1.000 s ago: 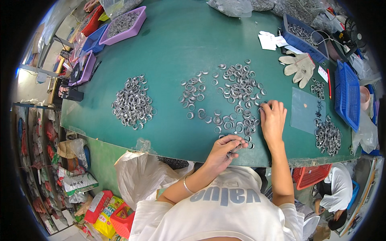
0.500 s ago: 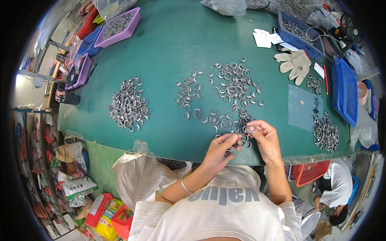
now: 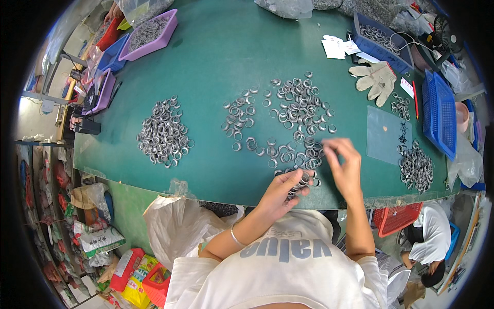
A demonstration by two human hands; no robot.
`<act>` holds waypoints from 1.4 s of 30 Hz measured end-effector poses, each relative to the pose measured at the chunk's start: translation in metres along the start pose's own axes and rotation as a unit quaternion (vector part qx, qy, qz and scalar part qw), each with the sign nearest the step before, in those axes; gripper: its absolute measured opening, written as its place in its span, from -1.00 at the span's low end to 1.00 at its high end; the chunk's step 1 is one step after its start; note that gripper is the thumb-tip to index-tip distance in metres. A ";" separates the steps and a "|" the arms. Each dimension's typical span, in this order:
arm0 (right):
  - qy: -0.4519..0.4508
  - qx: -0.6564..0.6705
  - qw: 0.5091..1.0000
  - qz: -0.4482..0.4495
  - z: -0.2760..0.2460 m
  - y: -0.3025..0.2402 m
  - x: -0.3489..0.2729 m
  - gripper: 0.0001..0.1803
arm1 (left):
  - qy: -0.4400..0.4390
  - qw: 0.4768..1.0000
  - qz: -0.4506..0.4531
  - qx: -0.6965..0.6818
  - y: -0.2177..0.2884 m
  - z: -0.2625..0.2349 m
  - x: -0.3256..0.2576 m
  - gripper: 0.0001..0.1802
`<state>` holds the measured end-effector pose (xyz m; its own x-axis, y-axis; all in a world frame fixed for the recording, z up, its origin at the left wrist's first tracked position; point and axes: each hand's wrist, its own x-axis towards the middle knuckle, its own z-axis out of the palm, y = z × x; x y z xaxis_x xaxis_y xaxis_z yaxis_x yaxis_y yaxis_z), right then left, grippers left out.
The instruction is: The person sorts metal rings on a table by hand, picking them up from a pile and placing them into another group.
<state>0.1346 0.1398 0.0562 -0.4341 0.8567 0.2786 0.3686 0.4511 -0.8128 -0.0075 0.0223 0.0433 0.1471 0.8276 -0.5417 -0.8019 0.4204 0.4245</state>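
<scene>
My left hand [image 3: 282, 191] is closed around several grey metal rings [image 3: 304, 178], held low over the table's near edge. To its right, my right hand [image 3: 345, 164] hovers beside the right edge of the middle ring pile [image 3: 303, 105]. Motion smears its fingertips, so whether a ring sits between them is unclear. Loose rings trail from that pile toward my left hand. A smaller cluster of rings [image 3: 238, 113] lies just left of the pile. Farther left is a separate heap of rings [image 3: 163, 134], and another ring heap [image 3: 416, 170] lies at the right.
A clear plastic sheet [image 3: 383, 131], a work glove [image 3: 378, 80] and a red pen [image 3: 415, 100] lie on the right. Blue baskets [image 3: 439, 116] stand by the right edge. Ring-filled trays, one purple [image 3: 172, 26] and one blue [image 3: 404, 64], stand far back. A person [image 3: 432, 234] bends low at right.
My right hand has moved up and away from my left hand, toward the pile's right edge. The ring seen at its fingertips no longer shows there. My left hand keeps its rings.
</scene>
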 end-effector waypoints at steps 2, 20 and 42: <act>0.025 -0.181 0.983 -0.036 -0.001 0.024 0.013 -0.77 | -0.004 0.999 -0.017 -0.030 0.001 0.001 0.001 -0.59; -0.095 0.402 0.881 0.230 0.002 -0.016 -0.029 -0.95 | 0.039 0.999 0.026 0.016 0.004 0.012 -0.005 -0.69; -0.031 0.135 0.988 -0.063 -0.001 -0.044 -0.039 -0.81 | 0.041 0.952 0.225 0.204 0.007 0.018 -0.022 -0.76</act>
<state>0.1363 0.0865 0.0815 -0.5159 0.7769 0.3609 0.0787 0.4625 -0.8831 -0.0053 0.0137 0.0713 -0.2173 0.9331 -0.2865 -0.4790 0.1538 0.8642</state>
